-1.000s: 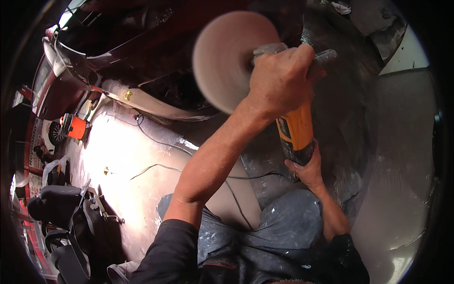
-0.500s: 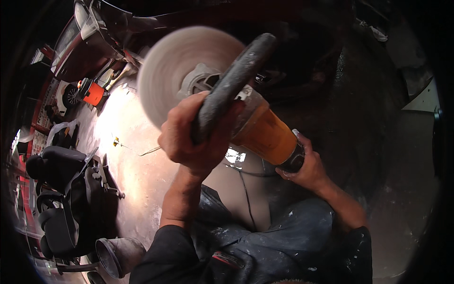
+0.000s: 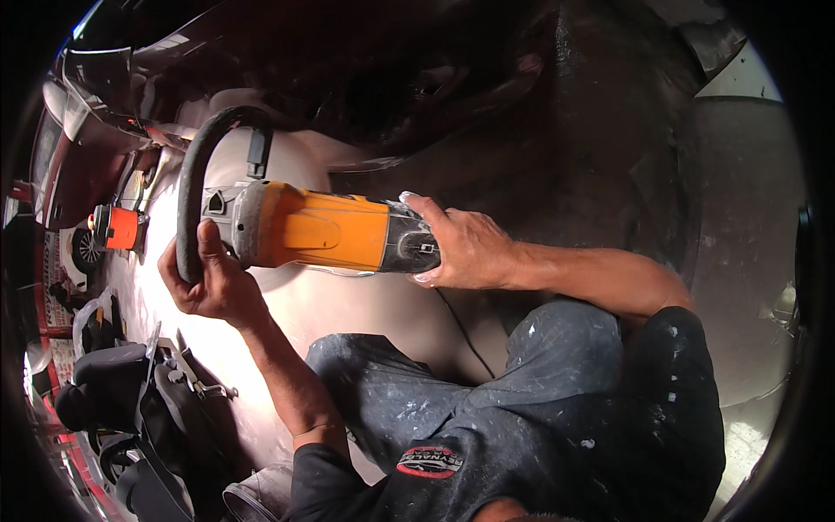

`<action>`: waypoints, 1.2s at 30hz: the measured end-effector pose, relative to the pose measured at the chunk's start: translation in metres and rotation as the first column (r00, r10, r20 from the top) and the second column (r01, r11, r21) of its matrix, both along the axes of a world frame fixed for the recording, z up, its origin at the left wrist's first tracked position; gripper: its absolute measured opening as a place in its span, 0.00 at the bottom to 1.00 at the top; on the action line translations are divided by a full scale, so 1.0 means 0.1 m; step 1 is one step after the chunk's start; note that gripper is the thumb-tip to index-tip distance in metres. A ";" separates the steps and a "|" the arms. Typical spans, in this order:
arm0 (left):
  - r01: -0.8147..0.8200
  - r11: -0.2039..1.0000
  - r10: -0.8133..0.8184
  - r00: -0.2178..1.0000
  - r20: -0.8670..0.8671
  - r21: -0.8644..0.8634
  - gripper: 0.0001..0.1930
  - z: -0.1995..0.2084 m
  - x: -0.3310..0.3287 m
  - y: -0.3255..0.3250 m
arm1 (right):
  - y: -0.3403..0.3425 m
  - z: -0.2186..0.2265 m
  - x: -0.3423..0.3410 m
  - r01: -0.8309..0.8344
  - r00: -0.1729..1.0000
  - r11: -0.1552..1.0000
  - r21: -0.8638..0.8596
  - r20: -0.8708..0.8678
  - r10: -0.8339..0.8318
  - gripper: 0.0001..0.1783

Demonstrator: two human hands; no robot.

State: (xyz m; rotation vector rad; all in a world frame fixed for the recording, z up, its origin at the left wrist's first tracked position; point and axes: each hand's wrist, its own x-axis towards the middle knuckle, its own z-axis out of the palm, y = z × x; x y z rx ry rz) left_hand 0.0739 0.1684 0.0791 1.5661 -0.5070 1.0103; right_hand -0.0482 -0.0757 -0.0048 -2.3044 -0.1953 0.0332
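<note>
Nearest: matte dark shirt (image 3: pixel 539 461), white specks, oval red-and-black patch (image 3: pixel 430 463) on the chest. Dark grey trousers (image 3: pixel 565 348), creased cloth, pale smears, knees bent apart.

Power polisher (image 3: pixel 335 230) is up in both hands, crosswise ahead of the knees, head end to the left. Barrel is smooth orange plastic, scuffed. Rear cap is black. Gear head (image 3: pixel 248 217) is grey, metal-looking, with a triangular vent. Loop handle (image 3: pixel 190 191) is a thick, curved black tube, worn surface.

Left hand (image 3: pixel 209 283): fingers curled round the lower end of the loop, thumb up along its inner side. Right hand (image 3: pixel 470 248): wrapped over the black rear cap, thumb and fingers on opposite sides, whitish dust at the fingertips.

Round pale pad (image 3: pixel 300 165) sits behind the head, partly hidden, surface smeared, no clear texture. Can't tell if it touches the car.

Thin black cord (image 3: pixel 465 335) runs over the dusty floor below the tool. Lower left: grey bucket (image 3: pixel 261 496), round rim, scuffed; black padded seats (image 3: pixel 109 374) piled beyond it.

Ahead: glossy dark maroon car body (image 3: pixel 391 87), curved panels, sharp reflections. Farther left: orange canister (image 3: pixel 120 228), dark lid, then a spoked wheel (image 3: pixel 87 248).
</note>
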 end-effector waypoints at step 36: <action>0.222 0.945 -0.072 0.857 -0.511 0.239 0.12 -1.35 -0.22 -1.40 | -0.77 -1.38 -0.98 0.287 0.924 0.937 0.200 -0.317 -0.215 0.51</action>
